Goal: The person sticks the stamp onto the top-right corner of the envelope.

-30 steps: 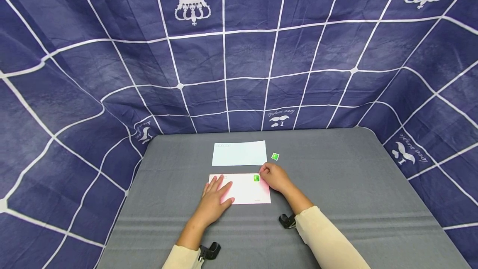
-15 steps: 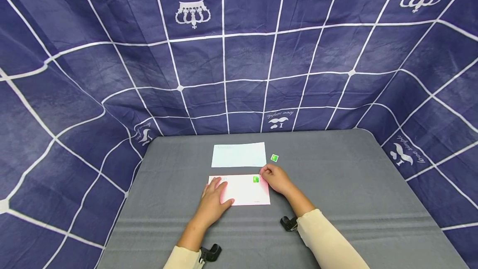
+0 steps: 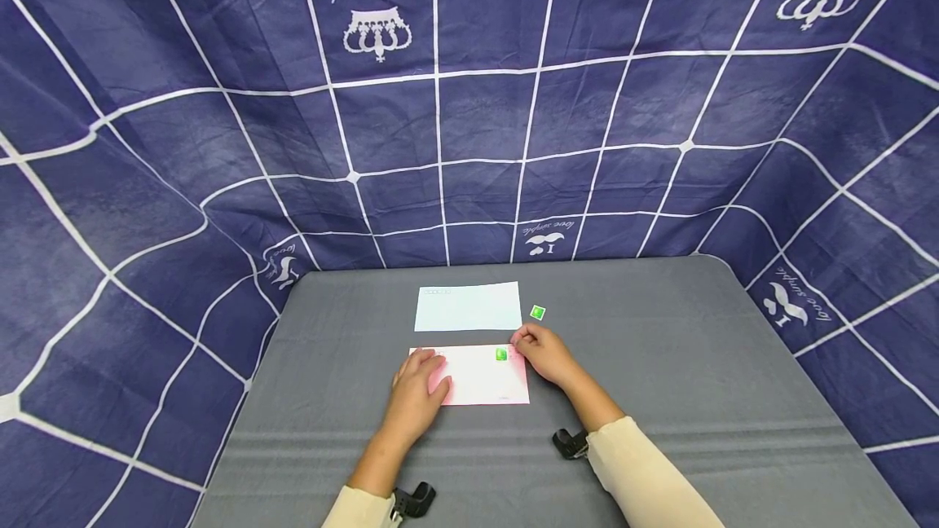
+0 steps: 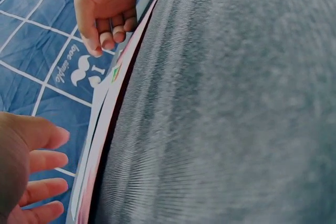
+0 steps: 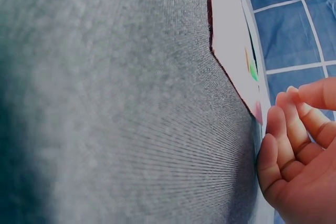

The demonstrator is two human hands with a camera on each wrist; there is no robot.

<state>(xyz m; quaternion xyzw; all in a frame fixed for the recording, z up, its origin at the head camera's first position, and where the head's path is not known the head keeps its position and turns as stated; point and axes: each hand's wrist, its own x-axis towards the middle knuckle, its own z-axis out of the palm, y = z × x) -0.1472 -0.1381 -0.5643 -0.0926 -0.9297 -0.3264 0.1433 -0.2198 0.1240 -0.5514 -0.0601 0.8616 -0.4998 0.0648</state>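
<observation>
A pink-edged white envelope (image 3: 477, 375) lies flat on the grey table, with a green stamp (image 3: 501, 354) near its upper right corner. My left hand (image 3: 418, 393) is over the envelope's left end, its fingers relaxed and spread apart in the left wrist view. At the upper right corner is my right hand (image 3: 544, 353), fingers loosely curled with the thumb near the index finger. Nothing shows between those fingers in the right wrist view. Whether either hand touches the paper is hard to tell.
A pale blue-white envelope (image 3: 469, 308) lies just beyond the pink one. To its right sits a second green stamp (image 3: 538, 312). Dark blue cloth (image 3: 469, 121) with white lines hangs behind and at both sides of the grey table (image 3: 660, 332).
My left hand's fingers have drawn together and back slightly to the left over the envelope. The right hand stays by the corner. The head view has tilted up a little.
</observation>
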